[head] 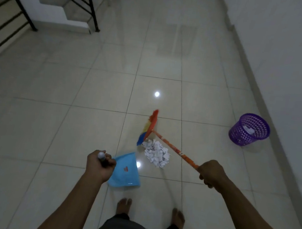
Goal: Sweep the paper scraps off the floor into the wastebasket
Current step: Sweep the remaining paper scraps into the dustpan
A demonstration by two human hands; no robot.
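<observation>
Near the floor's (71, 124) middle lies the heap of scraps (156, 153), touching the broom's (149, 127) bristles. His right hand (212, 174) is clenched round the broom handle; his left hand (100, 163) grips the dustpan's (125, 171) handle, pan just beside the heap. Off toward the right wall stands the wastebasket (249, 129), paper inside.

Glossy pale floor (52, 122) tiles fill the dim room, with a round light reflection (157, 94) at twelve o'clock. A white wall (284, 44) runs along two o'clock. A white staircase (51, 13) with a black railing (90, 5) rises at ten o'clock.
</observation>
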